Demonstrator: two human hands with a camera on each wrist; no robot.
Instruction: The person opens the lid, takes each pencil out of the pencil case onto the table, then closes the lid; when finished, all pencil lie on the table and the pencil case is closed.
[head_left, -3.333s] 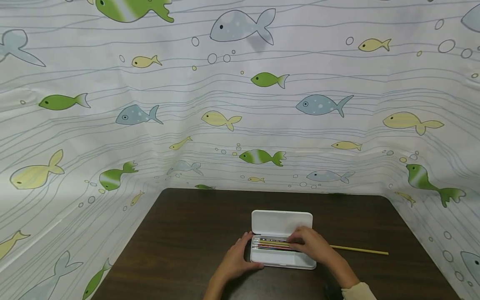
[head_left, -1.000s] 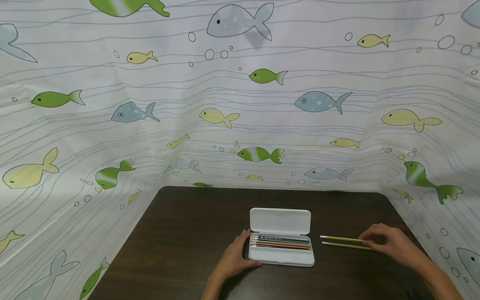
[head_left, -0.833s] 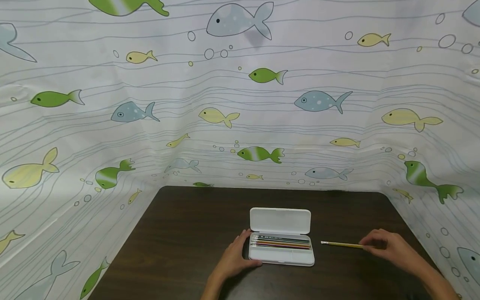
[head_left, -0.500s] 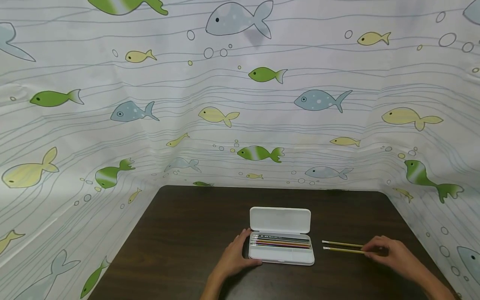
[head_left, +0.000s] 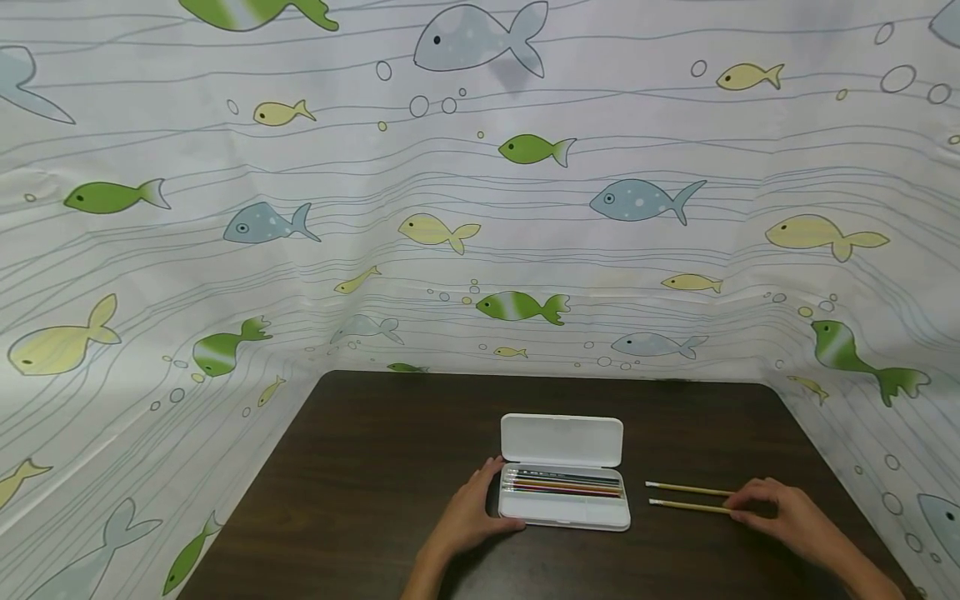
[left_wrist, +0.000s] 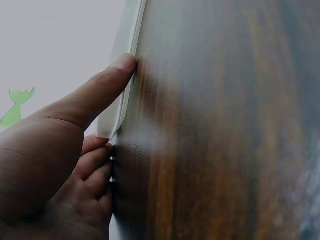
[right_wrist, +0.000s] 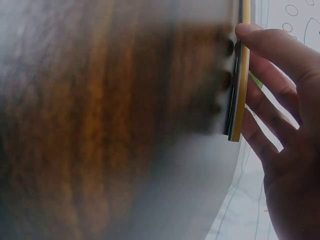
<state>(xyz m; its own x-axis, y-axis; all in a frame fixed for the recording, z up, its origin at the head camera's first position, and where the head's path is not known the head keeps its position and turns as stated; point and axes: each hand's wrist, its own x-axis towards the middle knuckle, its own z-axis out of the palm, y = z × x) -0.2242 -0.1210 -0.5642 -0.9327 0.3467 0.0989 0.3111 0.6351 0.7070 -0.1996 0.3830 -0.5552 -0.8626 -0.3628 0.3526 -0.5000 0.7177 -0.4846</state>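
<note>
An open white pencil case [head_left: 536, 507] lies on the table with its lid tilted up at the back. Several pencils [head_left: 566, 483] lie side by side in it. My left hand [head_left: 467, 512] holds the case's left end, thumb on the front edge and fingers at the far side; the left wrist view shows the thumb pressing the rim. To the right of the case are two yellow pencils, a farther one [head_left: 686, 487] and a nearer one [head_left: 690, 506], erasers pointing left. My right hand [head_left: 783, 512] pinches the nearer pencil towards its right end and hides both right ends.
The dark brown table [head_left: 390, 467] has a rounded back edge. White sheeting [head_left: 450, 183] printed with fish surrounds it at the back and both sides. The front strip inside the case holds no pencils.
My right hand went from the case to the right with a yellow pencil, then shifted it nearer, past the other loose pencil, so the two now lie apart. My left hand stayed on the case.
</note>
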